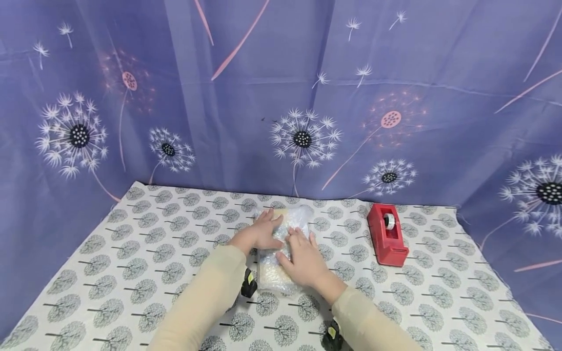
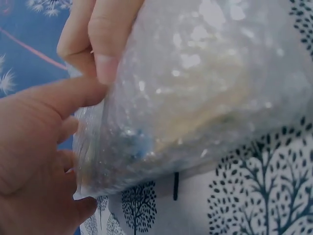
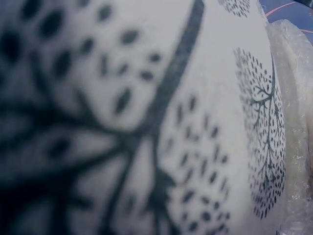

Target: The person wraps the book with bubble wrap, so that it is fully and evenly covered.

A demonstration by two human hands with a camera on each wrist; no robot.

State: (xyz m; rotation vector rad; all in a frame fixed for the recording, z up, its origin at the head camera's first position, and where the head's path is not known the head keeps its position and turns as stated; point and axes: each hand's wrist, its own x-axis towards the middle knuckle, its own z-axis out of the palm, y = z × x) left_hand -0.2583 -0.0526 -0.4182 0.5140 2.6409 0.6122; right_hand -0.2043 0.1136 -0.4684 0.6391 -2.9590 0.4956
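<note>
A flat, roughly rectangular bubble-wrapped package [image 1: 272, 280] lies mid-table, with something yellowish showing through the clear wrap. My left hand [image 1: 262, 234] rests on its upper left part, fingers extended. Lower down and to the right, my right hand [image 1: 305, 258] lies on the wrap with fingers spread, its thumb close to the left thumb. In the left wrist view, the left hand [image 2: 39, 137] touches the edge of the bubble wrap [image 2: 195, 88], and right fingers [image 2: 110, 39] come in from above. The right wrist view catches only a strip of wrap [image 3: 296, 132].
A red tape dispenser [image 1: 388, 236] with a small roll of tape [image 1: 389, 221] stands to the right of the package. White cloth printed with trees [image 1: 149, 234] covers the table. Behind it hangs a blue-purple curtain [image 1: 246, 122] with dandelion prints.
</note>
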